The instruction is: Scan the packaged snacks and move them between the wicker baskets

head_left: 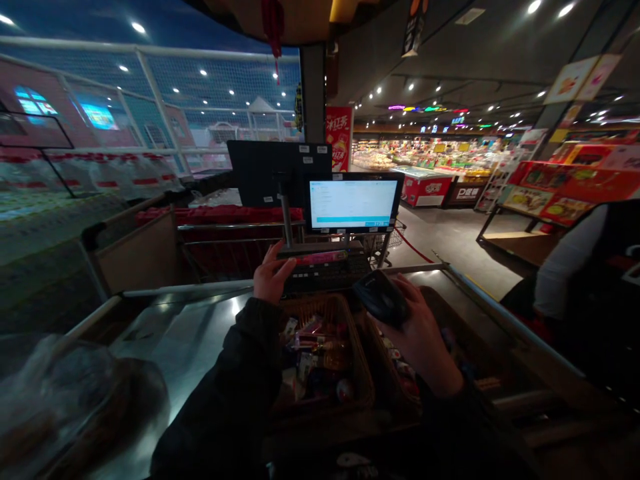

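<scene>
My right hand [423, 333] is wrapped round a black handheld barcode scanner [381, 298], held above the baskets with its head turned left. My left hand [271, 275] is at the left end of a dark keyboard [327, 268], its thumb and fingers apart. A long pink-red strip [323, 257], perhaps a packet, lies along the keyboard, its left end close to my left thumb; whether they touch I cannot tell. Below my hands is a brown wicker basket [361, 347] of small packaged goods. Another basket [373, 333] with goods stands on the right, partly hidden by my right forearm.
A lit monitor [353, 204] stands behind the keyboard, with a dark screen back [270, 175] beside it. On the metal counter [185, 340] at left lies a blurred clear plastic bag [75, 387]. At right is a person's grey sleeve [565, 267] near red boxes [565, 177].
</scene>
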### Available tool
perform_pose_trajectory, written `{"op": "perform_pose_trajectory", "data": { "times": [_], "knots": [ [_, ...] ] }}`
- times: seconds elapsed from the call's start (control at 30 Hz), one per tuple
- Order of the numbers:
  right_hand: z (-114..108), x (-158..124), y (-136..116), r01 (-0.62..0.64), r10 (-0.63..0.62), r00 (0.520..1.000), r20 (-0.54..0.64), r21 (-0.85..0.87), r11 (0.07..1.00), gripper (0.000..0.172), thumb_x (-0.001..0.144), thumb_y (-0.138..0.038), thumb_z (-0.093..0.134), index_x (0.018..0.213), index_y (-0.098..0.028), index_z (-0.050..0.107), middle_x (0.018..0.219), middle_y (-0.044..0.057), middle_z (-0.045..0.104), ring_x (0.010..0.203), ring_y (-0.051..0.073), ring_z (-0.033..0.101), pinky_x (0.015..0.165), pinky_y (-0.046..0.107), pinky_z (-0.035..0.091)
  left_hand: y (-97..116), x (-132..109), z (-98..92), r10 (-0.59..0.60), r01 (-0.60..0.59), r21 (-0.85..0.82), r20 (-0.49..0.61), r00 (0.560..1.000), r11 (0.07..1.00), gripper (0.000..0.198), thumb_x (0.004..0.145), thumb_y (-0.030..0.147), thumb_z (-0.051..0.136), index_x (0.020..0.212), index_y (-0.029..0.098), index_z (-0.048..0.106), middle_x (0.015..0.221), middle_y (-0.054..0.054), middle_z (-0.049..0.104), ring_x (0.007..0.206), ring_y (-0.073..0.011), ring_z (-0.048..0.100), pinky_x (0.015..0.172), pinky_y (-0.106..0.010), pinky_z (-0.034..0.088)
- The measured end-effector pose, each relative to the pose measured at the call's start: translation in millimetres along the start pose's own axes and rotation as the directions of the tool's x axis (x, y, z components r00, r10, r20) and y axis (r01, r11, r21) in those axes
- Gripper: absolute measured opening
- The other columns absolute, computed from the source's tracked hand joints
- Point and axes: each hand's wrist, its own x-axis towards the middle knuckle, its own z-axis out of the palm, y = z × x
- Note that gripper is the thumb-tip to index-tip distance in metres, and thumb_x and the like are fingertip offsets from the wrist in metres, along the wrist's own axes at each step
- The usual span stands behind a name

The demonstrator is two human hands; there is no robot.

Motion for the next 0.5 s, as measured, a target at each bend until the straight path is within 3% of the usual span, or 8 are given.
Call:
{"op": "perform_pose_trajectory", "data": {
  "times": [0.27, 0.5],
  "knots": [
    [18.7, -7.1, -5.5, -0.032, 0.032, 0.998, 0.058, -0.009, 0.999, 0.039, 0.085, -0.031, 0.069, 0.122, -0.021, 0.067, 0.132, 0.014, 0.061, 0.133, 0.035, 0.050, 0.109, 0.056, 0.045, -28.9, -21.4, -19.2, -0.109, 0.106, 0.092, 0.031, 0.994, 0.990, 0.035, 0.084, 0.050, 0.063, 0.091, 0.021, 0.082, 0.149, -0.003, 0.055, 0.146, -0.0283, 0.039, 0.124, -0.040, 0.028],
    [34.8, -14.3, -4.9, -0.066, 0.063, 0.993, 0.102, 0.026, 0.998, 0.037, 0.084, -0.032, 0.070, 0.119, -0.021, 0.069, 0.131, 0.014, 0.061, 0.134, 0.036, 0.049, 0.110, 0.057, 0.044, -61.7, -48.0, -25.6, -0.259, 0.187, 0.384, 0.145, 0.955, 0.904, 0.029, 0.085, 0.045, 0.064, 0.087, 0.023, 0.082, 0.146, -0.001, 0.057, 0.146, -0.0284, 0.040, 0.122, -0.041, 0.033]
  ]
}}
